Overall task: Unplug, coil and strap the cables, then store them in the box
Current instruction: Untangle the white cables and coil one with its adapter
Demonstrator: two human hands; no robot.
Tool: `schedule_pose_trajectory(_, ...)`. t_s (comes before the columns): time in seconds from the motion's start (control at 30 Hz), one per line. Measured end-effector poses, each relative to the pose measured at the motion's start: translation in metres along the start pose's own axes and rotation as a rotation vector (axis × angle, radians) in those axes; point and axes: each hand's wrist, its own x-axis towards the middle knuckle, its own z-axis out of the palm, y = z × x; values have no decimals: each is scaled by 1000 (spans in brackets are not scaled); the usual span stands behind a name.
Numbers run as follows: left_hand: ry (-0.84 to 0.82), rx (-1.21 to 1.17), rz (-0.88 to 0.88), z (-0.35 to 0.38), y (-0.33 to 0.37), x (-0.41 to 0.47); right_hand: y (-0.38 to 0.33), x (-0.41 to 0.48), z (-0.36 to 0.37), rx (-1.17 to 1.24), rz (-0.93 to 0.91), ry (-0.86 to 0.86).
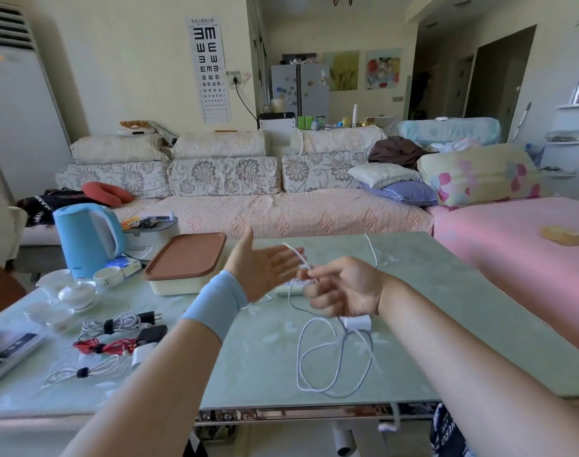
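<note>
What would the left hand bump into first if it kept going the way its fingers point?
The left hand would probably meet the cable first, pinched by the right hand just ahead; depth is unclear.

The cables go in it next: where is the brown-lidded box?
Head view, left of centre: the cream plastic box with a brown lid sits between the blue kettle and the left hand.

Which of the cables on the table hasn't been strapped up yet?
The white cable the right hand pinches, sprawling in loose loops. At left, the grey-white bundle, red bundle and thin white bundle each wear a black strap.
</note>
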Motion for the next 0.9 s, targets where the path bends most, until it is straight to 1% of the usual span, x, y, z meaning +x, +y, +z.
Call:
schedule_pose_trajectory(0.07, -122, 185, -102, 2, -14, -7, -7, 8, 6, 194, -177, 88)
schedule_pose_trajectory(0.13, -251, 393, -195, 4, -28, -15, -10, 17, 10, 259, -349, 192)
schedule_pose_trajectory(0.17, -305, 481, -226, 4, -34, -19, -10, 21, 9, 230, -413, 247)
schedule_pose_trajectory(0.2, -345, 556, -224, 4, -38, -22, -8, 24, 8, 146, -457, 304)
schedule_pose_trajectory(0.27, -352, 651, -156, 2, -38, -26, -3, 28, 5, -68, -485, 408)
schedule_pose_trajectory(0.3, -335, 662, -122, 2, -35, -28, 0, 30, 3, -115, -476, 436)
schedule_pose_trajectory(0.33, -309, 652, -90, 3, -32, -28, 2, 31, 1, -120, -446, 440)
schedule_pose_trajectory(0.37, -270, 620, -51, 4, -29, -28, 3, 32, 0, -114, -396, 406)
schedule_pose_trajectory(0.47, -103, 501, 95, 11, -25, -26, 2, 28, 0, -145, -206, 163)
schedule_pose_trajectory(0.53, 21, 530, 191, 14, -24, -28, 2, 24, 0, -186, -139, 70)
schedule_pose_trajectory(0.63, 180, 656, 293, 5, -18, -29, 7, 18, 1, -375, -116, 93)
schedule_pose_trajectory(0.7, 226, 611, 313, -1, -11, -30, 14, 16, 0, -474, -96, 139)
schedule_pose_trajectory(0.77, 291, 526, 356, -5, -5, -32, 20, 14, 1, -575, -33, 162)
schedule_pose_trajectory(0.8, 344, 483, 395, -7, -2, -32, 21, 11, 3, -664, 31, 158)
schedule_pose_trajectory(0.83, 405, 451, 442, -10, 2, -33, 23, 8, 3, -788, 145, 129)
schedule_pose_trajectory(0.9, 497, 411, 516, -17, 9, -34, 27, 1, 2, -1055, 499, -7)
